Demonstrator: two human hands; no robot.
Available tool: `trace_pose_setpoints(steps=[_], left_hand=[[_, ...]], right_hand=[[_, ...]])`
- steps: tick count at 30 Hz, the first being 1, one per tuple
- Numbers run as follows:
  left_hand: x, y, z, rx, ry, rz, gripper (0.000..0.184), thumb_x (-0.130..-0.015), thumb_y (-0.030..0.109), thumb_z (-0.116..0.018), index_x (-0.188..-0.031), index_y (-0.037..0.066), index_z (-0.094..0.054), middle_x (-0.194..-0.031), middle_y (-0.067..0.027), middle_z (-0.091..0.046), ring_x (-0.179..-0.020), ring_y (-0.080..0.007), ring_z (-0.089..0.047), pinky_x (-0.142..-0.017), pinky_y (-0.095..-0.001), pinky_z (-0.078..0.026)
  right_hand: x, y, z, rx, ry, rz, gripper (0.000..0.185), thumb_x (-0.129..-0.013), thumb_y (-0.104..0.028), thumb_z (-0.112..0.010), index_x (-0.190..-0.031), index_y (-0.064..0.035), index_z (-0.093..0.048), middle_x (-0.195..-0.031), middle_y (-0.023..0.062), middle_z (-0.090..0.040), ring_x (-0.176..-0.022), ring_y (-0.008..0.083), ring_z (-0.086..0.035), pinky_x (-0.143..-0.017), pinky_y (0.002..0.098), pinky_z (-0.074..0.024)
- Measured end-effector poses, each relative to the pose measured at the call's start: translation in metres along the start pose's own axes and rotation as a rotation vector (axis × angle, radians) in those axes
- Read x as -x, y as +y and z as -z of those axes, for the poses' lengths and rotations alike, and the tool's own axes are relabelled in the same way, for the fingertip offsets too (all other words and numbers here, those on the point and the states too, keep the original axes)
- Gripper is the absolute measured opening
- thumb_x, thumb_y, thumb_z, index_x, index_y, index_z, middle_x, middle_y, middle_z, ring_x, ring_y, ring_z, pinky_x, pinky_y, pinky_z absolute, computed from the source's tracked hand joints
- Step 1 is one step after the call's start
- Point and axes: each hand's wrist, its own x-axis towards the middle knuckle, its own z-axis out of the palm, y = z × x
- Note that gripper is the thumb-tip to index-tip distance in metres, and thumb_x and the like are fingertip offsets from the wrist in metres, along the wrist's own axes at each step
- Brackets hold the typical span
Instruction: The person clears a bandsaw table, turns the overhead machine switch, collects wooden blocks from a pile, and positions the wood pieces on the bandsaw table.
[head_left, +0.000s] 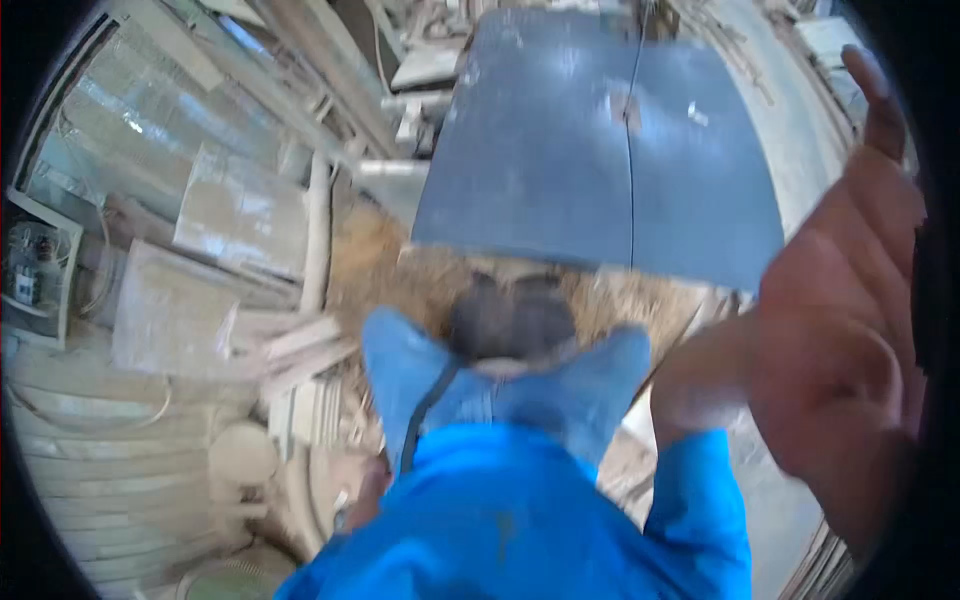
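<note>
My right hand [835,320] is raised close to the camera at the right, palm showing. One finger stretches up and the hand looks open, though the view's dark edge cuts off the other fingers. I see nothing held in it. My left hand [368,495] hangs low beside my left hip, small, blurred and partly behind my blue shirt [510,520]. Its fingers cannot be made out. In front of my feet lies a dark grey-blue panel [530,150] with a dark line running down it and a small pale patch on its surface.
Sawdust [390,260] covers the floor around my dark shoes [515,315]. Wood offcuts [300,350] and pale boards [245,215] lie on the left. An open electrical box [40,265] is at the far left. Long strips of wood [735,50] lie beyond the panel.
</note>
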Motion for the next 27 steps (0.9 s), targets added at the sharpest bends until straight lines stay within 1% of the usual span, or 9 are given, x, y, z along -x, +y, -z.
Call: trace_pose_setpoints(steps=[4, 7, 11, 13, 16, 19, 20, 22, 27], left_hand=[[0.019, 0.004, -0.002, 0.076, 0.009, -0.010, 0.025, -0.101, 0.030, -0.055, -0.102, 0.005, -0.060, -0.075, -0.0053, -0.055, -0.064, -0.0150, -0.056, -0.055, -0.0322, -0.046], [0.015, 0.023, -0.006, 0.165, 0.019, -0.042, 0.024, -0.102, 0.029, -0.054, -0.100, 0.005, -0.060, -0.072, -0.0045, -0.053, -0.061, -0.0140, -0.055, -0.052, -0.0312, -0.045], [-0.016, 0.108, -0.019, 0.308, 0.062, -0.290, 0.024, -0.103, 0.028, -0.053, -0.097, 0.006, -0.060, -0.069, -0.0034, -0.051, -0.057, -0.0128, -0.053, -0.049, -0.0299, -0.044], [-0.051, 0.148, -0.026, 0.335, 0.082, -0.571, 0.024, -0.104, 0.026, -0.054, -0.089, 0.008, -0.055, -0.067, 0.0002, -0.046, -0.049, -0.0082, -0.042, -0.042, -0.0256, -0.034], [-0.014, 0.259, -0.028, 0.514, -0.089, -0.602, 0.023, -0.104, 0.025, -0.057, -0.086, 0.010, -0.054, -0.066, 0.0045, -0.046, -0.048, -0.0051, -0.038, -0.042, -0.0243, -0.031], [0.021, 0.313, -0.043, 0.689, -0.354, -0.629, 0.022, -0.103, 0.026, -0.059, -0.088, 0.010, -0.055, -0.068, 0.0060, -0.048, -0.049, -0.0043, -0.038, -0.043, -0.0231, -0.030], [0.016, 0.318, -0.049, 0.719, -0.459, -0.607, 0.018, -0.102, 0.025, -0.062, -0.094, 0.010, -0.060, -0.073, 0.0046, -0.055, -0.050, -0.0052, -0.039, -0.043, -0.0224, -0.031], [0.025, 0.330, -0.073, 0.753, -0.510, -0.581, 0.016, -0.102, 0.024, -0.062, -0.096, 0.009, -0.061, -0.076, 0.0036, -0.057, -0.050, -0.0058, -0.040, -0.044, -0.0224, -0.031], [0.044, 0.350, -0.116, 0.767, -0.636, -0.579, 0.016, -0.102, 0.022, -0.062, -0.104, 0.006, -0.064, -0.077, 0.0009, -0.059, -0.051, -0.0071, -0.045, -0.045, -0.0230, -0.034]], right_hand=[[0.032, -0.023, 0.030, -0.014, 0.196, 0.057, 0.058, -0.093, -0.032, -0.067, -0.141, -0.0084, -0.045, -0.133, 0.0240, -0.057, -0.117, 0.0327, -0.058, -0.085, 0.0415, -0.0515], [0.127, -0.024, 0.070, 0.377, 0.123, -0.383, 0.044, -0.086, -0.017, -0.066, -0.125, -0.0004, -0.057, -0.119, 0.0159, -0.062, -0.107, 0.0274, -0.060, -0.087, 0.0374, -0.0488], [0.294, -0.048, 0.169, 1.044, -1.378, -0.871, 0.055, -0.094, -0.036, -0.058, -0.136, -0.0021, -0.056, -0.138, 0.0213, -0.056, -0.135, 0.0384, -0.047, -0.108, 0.0480, -0.0391], [0.370, -0.038, 0.241, 1.163, -0.835, -0.985, 0.056, -0.094, -0.049, -0.056, -0.126, -0.0042, -0.064, -0.129, 0.0252, -0.062, -0.123, 0.0404, -0.058, -0.104, 0.0509, -0.0450], [0.330, -0.039, 0.246, 1.465, -0.354, -1.698, 0.047, -0.093, -0.043, -0.060, -0.118, -0.0043, -0.066, -0.115, 0.0249, -0.067, -0.109, 0.0421, -0.064, -0.097, 0.0528, -0.0486], [0.309, -0.068, 0.167, 1.123, -0.611, -0.698, 0.029, -0.087, -0.030, -0.068, -0.105, -0.0067, -0.067, -0.097, 0.0194, -0.069, -0.086, 0.0417, -0.065, -0.075, 0.0537, -0.0504], [0.290, -0.083, 0.129, 0.912, -0.771, -0.834, 0.030, -0.087, -0.030, -0.068, -0.109, -0.0096, -0.068, -0.107, 0.0152, -0.070, -0.100, 0.0363, -0.065, -0.088, 0.0538, -0.0471], [0.310, -0.098, 0.093, 0.566, -1.250, -0.928, 0.035, -0.093, -0.040, -0.061, -0.120, -0.0200, -0.069, -0.134, 0.0041, -0.063, -0.134, 0.0246, -0.050, -0.109, 0.0738, -0.0145], [0.315, -0.057, 0.112, 0.905, -1.480, -1.077, 0.048, -0.098, -0.051, -0.047, -0.129, -0.0196, -0.066, -0.145, 0.0097, -0.056, -0.141, 0.0336, -0.042, -0.114, 0.0738, -0.0085]])
